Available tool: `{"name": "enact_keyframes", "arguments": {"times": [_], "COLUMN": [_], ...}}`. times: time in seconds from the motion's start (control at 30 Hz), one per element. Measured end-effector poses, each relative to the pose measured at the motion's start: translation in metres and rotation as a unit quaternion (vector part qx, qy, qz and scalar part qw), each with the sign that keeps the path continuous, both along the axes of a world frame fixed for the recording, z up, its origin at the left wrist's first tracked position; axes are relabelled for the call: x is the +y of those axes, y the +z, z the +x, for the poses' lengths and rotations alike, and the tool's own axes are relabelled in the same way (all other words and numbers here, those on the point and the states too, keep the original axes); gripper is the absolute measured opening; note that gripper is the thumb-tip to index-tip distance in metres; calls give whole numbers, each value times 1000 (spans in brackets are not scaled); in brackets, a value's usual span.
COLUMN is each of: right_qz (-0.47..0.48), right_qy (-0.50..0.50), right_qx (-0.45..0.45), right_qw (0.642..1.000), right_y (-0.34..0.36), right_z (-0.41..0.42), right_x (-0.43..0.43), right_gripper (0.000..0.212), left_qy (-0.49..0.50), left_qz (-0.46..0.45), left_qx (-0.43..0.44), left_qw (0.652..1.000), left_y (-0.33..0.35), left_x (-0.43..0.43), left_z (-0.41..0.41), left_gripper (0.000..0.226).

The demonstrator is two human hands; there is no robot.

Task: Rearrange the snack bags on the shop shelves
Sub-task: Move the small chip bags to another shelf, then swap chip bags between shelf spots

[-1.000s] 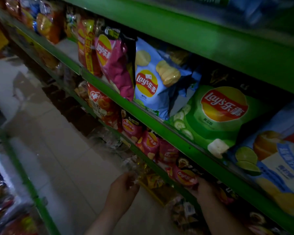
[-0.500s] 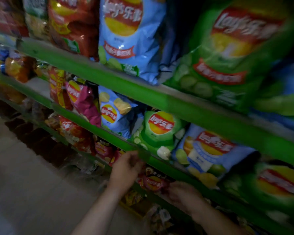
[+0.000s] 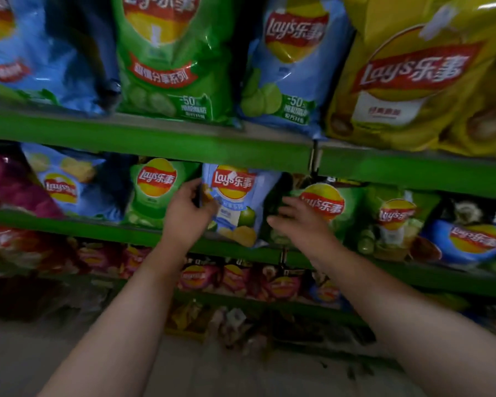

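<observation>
Green shelves run across the head view, packed with crisp bags. On the middle shelf, near the joint between two shelf sections, a pale blue bag with a lime and crisps printed on it stands upright, its bottom at the front edge. The left hand grips this bag by its left edge, thumb across the front and fingers curled round the side, just right of a green bag. The right hand is spread, fingers apart and reaching left, lying against the front of another green bag to the right of the blue one; it has closed on nothing that I can see. Further right stand a smaller green bag and a dark blue bag. Toward the left end are a light blue bag and a pink bag. The top shelf carries large bags: blue, green, blue with lime and yellow. The lower shelf holds small blurred packets.
</observation>
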State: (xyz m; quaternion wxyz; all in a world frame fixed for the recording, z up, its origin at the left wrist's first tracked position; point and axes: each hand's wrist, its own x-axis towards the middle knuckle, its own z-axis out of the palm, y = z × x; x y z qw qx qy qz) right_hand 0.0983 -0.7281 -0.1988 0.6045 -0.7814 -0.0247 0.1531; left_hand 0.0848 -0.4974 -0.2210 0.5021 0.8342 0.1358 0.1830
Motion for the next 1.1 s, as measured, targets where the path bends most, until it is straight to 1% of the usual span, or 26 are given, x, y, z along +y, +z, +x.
{"name": "enact_keyframes", "arguments": {"times": [0.07, 0.17, 0.23, 0.3, 0.43, 0.53, 0.6, 0.67, 0.77, 0.87, 1.0, 1.1], "right_qz": [13, 24, 14, 17, 20, 34, 38, 46, 52, 52, 58, 56], "right_qy": [3, -20, -37, -57, -99, -121, -129, -133, -134, -138, -144, -147], "right_qx": [-24, -42, -34, -29, -44, -39, -42, -46, -48, -60, -84, -112], "right_qw": [1000, 999, 999, 998, 994, 991, 990, 989, 988, 987, 984, 981], "right_y": [7, 6, 2, -3, -11, -13, -14, -15, -16, -17, -19, -20], "right_z": [12, 26, 32, 36, 40, 41, 41, 42, 41, 42, 42, 41], "right_x": [18, 39, 49, 52, 61, 66, 67, 67, 67, 66, 63, 58], "right_gripper": [75, 74, 78, 83, 82, 77, 76, 73, 71, 70, 72, 73], "left_qy": [30, 92, 145, 180, 163, 138, 107, 69, 61, 77, 102, 107], "left_qz": [-4, 37, 63, 75, 61, 58, 36, 1, -8, 15, 22, 33], "left_qx": [23, 27, 24, 39, 85, 109, 131, 133, 120, 110, 94, 84], "left_qw": [999, 995, 987, 980, 981, 983, 985, 989, 991, 991, 990, 990], "left_y": [3, 4, 5, 6, 7, 0, -4, -8, -15, -21, -23, -25], "left_x": [-1, 11, 28, 45, 78, 98, 106, 111, 114, 116, 120, 122], "left_z": [2, -6, -14, -17, -12, 0, 7, 12, 16, 15, 10, 5], "left_gripper": [55, 51, 48, 56, 91, 105, 117, 129, 129, 128, 129, 117]}}
